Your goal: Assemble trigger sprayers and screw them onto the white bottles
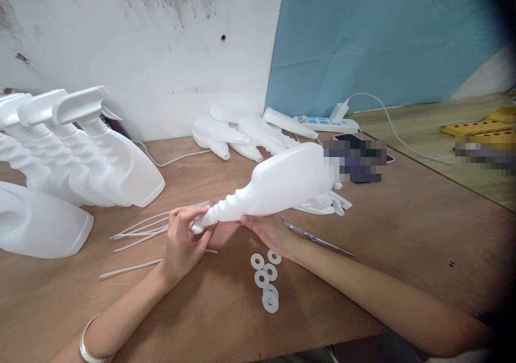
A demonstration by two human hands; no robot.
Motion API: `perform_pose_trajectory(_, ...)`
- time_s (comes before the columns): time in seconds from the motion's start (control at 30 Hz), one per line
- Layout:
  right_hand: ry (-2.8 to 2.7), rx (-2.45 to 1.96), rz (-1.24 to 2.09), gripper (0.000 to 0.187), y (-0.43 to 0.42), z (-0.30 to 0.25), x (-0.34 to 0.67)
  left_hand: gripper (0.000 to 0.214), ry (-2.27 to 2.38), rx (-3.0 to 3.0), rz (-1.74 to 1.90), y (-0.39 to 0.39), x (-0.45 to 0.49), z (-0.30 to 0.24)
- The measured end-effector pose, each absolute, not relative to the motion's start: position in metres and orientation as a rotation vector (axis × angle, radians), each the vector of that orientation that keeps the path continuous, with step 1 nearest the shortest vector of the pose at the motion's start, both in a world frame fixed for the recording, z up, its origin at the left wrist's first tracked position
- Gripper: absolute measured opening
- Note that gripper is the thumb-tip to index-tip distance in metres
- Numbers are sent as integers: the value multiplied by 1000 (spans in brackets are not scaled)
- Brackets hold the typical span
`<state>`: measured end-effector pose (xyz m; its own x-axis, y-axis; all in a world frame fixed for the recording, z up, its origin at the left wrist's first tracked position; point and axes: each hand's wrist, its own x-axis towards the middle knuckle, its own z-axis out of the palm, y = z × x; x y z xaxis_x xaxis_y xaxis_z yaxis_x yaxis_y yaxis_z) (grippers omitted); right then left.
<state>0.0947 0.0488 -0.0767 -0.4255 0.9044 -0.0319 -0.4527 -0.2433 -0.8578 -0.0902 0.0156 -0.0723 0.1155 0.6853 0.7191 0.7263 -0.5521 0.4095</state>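
A white plastic spray bottle [278, 183] without a trigger head lies tilted in mid-view, its ribbed neck pointing down to the left. Fingers of my left hand [185, 239] close round the mouth end of the neck; whether a small part sits there I cannot make out. My right hand [272, 233] holds the bottle's shoulder from below, thumb against its side and the other fingers hidden. Several white ring washers [262, 278] lie on the table below my right hand. Thin white tubes [133, 268] lie beside and behind my left hand.
Finished-looking bottles with trigger heads [116, 158] stand at left, one bottle [40, 220] lying before them. More bare bottles [217, 132] are piled by the wall. A screwdriver [318, 238], white trigger parts [322, 203], a phone [365, 147] and a power strip [346, 125] lie right.
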Motion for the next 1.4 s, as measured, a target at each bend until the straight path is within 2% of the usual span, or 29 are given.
perform_pose_trajectory(0.2, -897, -505, 2027, 35, 49, -78, 94, 40, -1346, -2440, -1443, 16, -91, -74)
perform_pose_trajectory(0.43, -903, -497, 2094, 34, 50, -81, 95, 32, -1356, -2471, -1343, 14, -88, -70)
perform_pose_trajectory(0.57, -925, -492, 2061, 28, 48, -82, 94, 42, -1426, -2540, -1344, 16, -90, -70)
perform_pose_trajectory(0.67, -912, -521, 2043, 27, 48, -83, 94, 45, -1499, -2655, -1423, 17, -94, -70)
perform_pose_trajectory(0.87, -809, -532, 1942, 32, 53, -83, 95, 23, -1920, -2339, -1706, 19, -96, -75)
perform_pose_trajectory(1.07, -787, -535, 1916, 34, 54, -80, 96, 21, -2256, -2389, -2010, 19, -93, -76)
perform_pose_trajectory(1.27, -861, -531, 1925, 33, 54, -83, 96, 50, -2522, -2506, -2267, 24, -92, -73)
perform_pose_trajectory(1.4, -858, -545, 1914, 33, 54, -83, 97, 57, -2457, -2528, -2393, 25, -91, -72)
